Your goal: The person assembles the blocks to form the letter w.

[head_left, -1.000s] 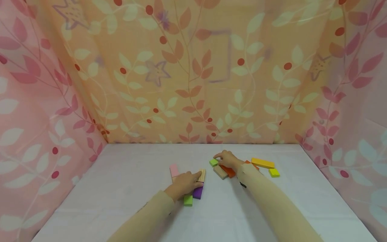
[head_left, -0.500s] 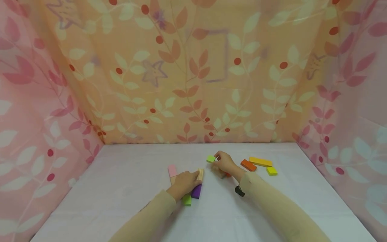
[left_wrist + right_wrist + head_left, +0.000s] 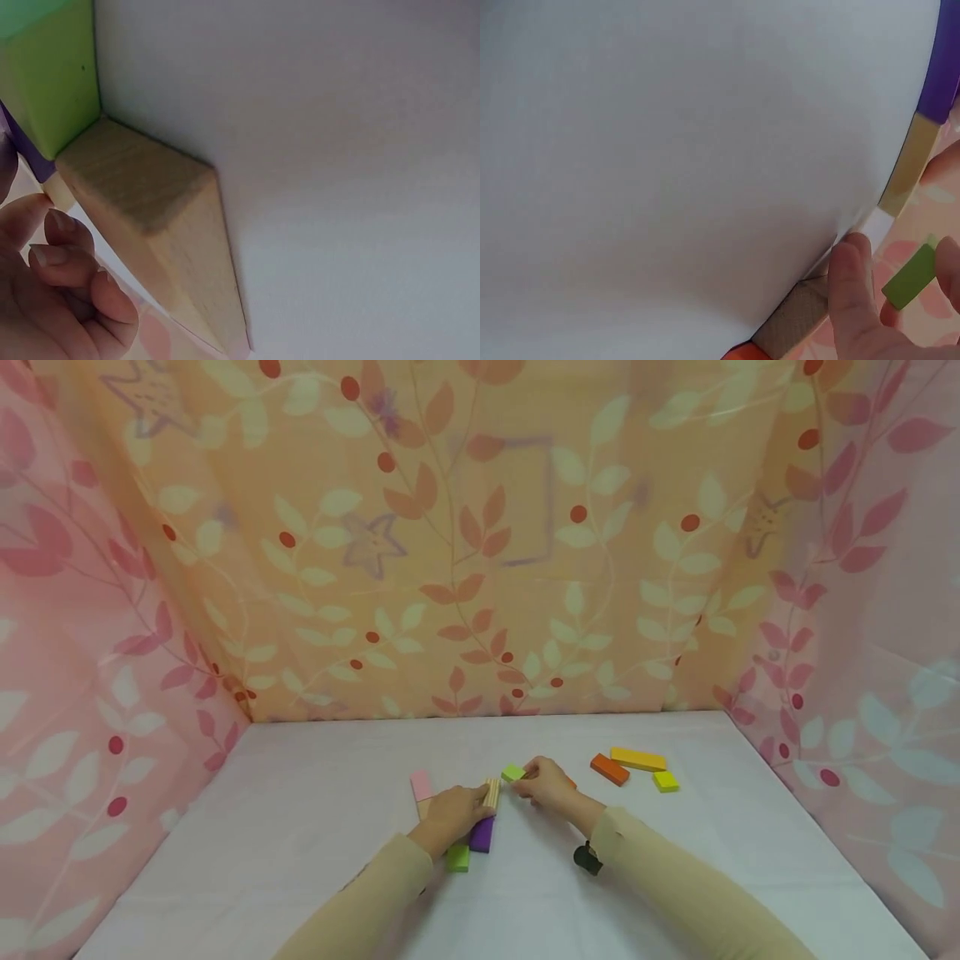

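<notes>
In the head view my right hand (image 3: 546, 783) pinches a light green block (image 3: 513, 772). The right wrist view shows this green block (image 3: 911, 277) between the fingertips. Beside that hand sits a brownish block (image 3: 791, 321), next to an orange one (image 3: 746, 351). My left hand (image 3: 452, 812) lies over a group of blocks. Its forefinger and thumb touch a pale wooden block (image 3: 492, 795) and the purple block (image 3: 482, 834) at its end; whether they pinch is unclear. Its other fingers (image 3: 67, 262) are curled beside a longer wooden block (image 3: 142, 195).
A green block (image 3: 457, 859) and a pink block (image 3: 421, 786) are at the group's near and far ends. To the right lie an orange-red block (image 3: 610, 769), a long yellow-orange block (image 3: 638, 759) and a yellow block (image 3: 665, 782). Patterned cloth (image 3: 480, 568) surrounds the white table (image 3: 300, 827).
My right hand has taken hold of the light green block and brought it left and nearer, towards the left group. The left hand stays on its blocks. The head view has shifted slightly.
</notes>
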`<state>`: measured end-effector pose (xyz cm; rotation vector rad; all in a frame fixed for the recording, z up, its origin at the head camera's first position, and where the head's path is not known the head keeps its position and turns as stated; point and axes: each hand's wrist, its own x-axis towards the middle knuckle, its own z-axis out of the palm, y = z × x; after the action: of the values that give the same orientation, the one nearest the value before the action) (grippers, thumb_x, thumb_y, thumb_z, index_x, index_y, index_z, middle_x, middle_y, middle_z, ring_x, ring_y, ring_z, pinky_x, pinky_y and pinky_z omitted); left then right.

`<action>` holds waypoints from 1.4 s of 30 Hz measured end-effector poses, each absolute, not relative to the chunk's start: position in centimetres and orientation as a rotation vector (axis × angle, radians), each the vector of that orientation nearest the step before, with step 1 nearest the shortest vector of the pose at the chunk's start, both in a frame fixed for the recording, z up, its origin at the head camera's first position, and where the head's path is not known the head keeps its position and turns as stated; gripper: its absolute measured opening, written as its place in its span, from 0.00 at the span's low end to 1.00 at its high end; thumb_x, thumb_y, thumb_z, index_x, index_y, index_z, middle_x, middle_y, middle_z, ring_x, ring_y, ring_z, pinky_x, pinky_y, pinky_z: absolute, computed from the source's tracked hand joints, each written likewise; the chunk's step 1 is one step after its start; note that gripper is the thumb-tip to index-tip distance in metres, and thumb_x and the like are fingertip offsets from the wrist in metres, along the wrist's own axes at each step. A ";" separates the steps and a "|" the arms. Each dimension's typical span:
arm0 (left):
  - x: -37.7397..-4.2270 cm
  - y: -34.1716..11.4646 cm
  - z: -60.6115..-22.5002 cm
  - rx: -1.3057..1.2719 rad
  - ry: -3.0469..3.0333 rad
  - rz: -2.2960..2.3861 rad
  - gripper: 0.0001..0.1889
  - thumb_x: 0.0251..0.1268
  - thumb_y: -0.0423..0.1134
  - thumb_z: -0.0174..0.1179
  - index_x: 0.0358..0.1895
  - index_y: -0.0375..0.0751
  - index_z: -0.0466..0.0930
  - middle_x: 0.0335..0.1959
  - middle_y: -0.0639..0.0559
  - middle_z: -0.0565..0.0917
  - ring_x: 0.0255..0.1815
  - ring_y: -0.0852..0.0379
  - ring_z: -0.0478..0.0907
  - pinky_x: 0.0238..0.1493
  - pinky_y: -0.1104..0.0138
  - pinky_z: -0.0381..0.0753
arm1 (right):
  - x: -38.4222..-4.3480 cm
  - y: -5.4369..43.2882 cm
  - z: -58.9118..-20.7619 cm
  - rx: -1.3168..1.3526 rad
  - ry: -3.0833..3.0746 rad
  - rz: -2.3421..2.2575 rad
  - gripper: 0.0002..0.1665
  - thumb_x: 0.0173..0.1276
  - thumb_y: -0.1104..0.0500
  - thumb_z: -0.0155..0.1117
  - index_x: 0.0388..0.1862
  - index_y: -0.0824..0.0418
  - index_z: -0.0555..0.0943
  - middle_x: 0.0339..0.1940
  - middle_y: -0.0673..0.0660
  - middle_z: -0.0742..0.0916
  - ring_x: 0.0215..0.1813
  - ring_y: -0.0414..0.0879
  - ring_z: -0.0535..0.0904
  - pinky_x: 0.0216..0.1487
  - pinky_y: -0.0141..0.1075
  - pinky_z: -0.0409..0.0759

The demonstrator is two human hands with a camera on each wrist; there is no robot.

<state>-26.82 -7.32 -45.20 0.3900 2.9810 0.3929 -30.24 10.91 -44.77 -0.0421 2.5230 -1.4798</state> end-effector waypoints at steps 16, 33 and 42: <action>-27.3 -6.1 -44.9 0.244 3.058 0.343 0.22 0.63 0.56 0.63 0.42 0.38 0.80 0.26 0.48 0.78 0.26 0.53 0.71 0.34 0.57 0.75 | -31.8 11.5 -45.6 -0.193 2.774 -1.202 0.18 0.59 0.62 0.73 0.44 0.68 0.78 0.34 0.57 0.81 0.35 0.47 0.74 0.35 0.36 0.75; -26.3 -5.9 -45.1 0.133 3.035 0.291 0.25 0.58 0.59 0.66 0.37 0.37 0.80 0.20 0.51 0.72 0.23 0.55 0.69 0.29 0.62 0.71 | -32.9 10.3 -46.2 -0.178 2.817 -1.018 0.18 0.62 0.64 0.69 0.50 0.66 0.79 0.38 0.57 0.82 0.22 0.42 0.71 0.25 0.31 0.72; -26.1 -6.2 -45.2 0.185 3.033 0.330 0.26 0.60 0.58 0.65 0.45 0.36 0.80 0.23 0.50 0.73 0.24 0.55 0.70 0.27 0.63 0.69 | -33.1 10.2 -46.0 -0.122 2.754 -1.041 0.21 0.64 0.63 0.68 0.55 0.66 0.79 0.42 0.60 0.82 0.15 0.40 0.68 0.17 0.28 0.69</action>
<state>-26.11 -6.19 -45.16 0.1846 3.0326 0.3299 -33.07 10.17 -46.02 -0.1223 2.7536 -1.0411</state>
